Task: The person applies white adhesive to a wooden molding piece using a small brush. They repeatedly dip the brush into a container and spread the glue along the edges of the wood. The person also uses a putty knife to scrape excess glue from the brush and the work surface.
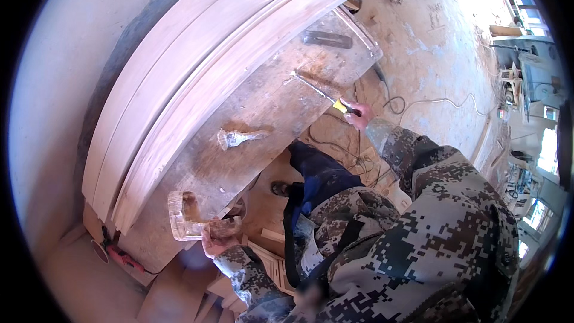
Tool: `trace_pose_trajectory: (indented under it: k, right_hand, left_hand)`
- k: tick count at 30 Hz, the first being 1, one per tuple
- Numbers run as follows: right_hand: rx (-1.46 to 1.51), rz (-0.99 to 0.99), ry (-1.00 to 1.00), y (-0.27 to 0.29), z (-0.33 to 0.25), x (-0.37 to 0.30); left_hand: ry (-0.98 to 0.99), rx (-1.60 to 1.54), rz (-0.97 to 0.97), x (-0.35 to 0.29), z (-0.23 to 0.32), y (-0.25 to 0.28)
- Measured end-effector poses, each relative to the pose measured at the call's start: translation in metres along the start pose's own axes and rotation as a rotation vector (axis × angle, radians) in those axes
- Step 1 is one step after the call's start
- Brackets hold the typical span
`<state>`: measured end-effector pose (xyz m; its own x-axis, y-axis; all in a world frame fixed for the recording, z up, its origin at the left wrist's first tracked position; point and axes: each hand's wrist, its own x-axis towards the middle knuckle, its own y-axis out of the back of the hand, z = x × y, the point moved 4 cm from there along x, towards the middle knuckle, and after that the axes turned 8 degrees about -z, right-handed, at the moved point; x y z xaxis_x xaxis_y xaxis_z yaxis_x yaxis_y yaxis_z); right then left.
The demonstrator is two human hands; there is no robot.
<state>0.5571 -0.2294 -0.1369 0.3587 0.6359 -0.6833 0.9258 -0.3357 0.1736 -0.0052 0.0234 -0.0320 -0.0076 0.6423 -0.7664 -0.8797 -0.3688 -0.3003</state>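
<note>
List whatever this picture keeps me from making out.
In the head view:
Yellow-and-black handle: its end, covered by the right grip.
Left grip: some fingers, hidden by the pale container.
Rear plank: its upper end, cut off by the top edge.
Clutter near the right rim: too small.

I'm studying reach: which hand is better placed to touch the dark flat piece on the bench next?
Probably the right hand, nearer the dark flat piece, though it holds a yellow-handled tool. The left hand is farther off, at a pale angular piece.
</note>
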Motion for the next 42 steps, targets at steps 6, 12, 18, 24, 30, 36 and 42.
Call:
trace_pose_trajectory:
  k: [6,12,18,24,30,36,42]
  right_hand:
    - [0.472,0.036,-0.063,-0.019,-0.036,0.026]
    - [0.41,-0.034,-0.048,-0.035,-0.018,0.008]
    - [0.512,0.035,-0.026,-0.043,-0.021,0.015]
    - [0.495,0.056,0.086,-0.05,-0.019,-0.002]
    - [0.477,0.014,0.054,-0.059,-0.031,0.016]
    - [0.67,-0.039,0.089,-0.088,-0.01,-0.048]
    - [0.538,0.068,0.007,-0.097,0.031,-0.057]
  left_hand:
    - [-0.011,0.059,-0.059,0.004,0.002,-0.014]
    - [0.04,0.089,-0.122,-0.012,0.009,-0.029]
    - [0.131,0.053,-0.264,-0.01,0.017,0.012]
    - [0.071,0.043,-0.094,-0.016,0.001,0.052]
    - [0.21,0.053,-0.211,-0.069,0.032,0.081]
    - [0.179,-0.039,-0.151,-0.085,0.033,0.112]
    - [0.095,-0.007,-0.116,-0.084,0.027,0.173]
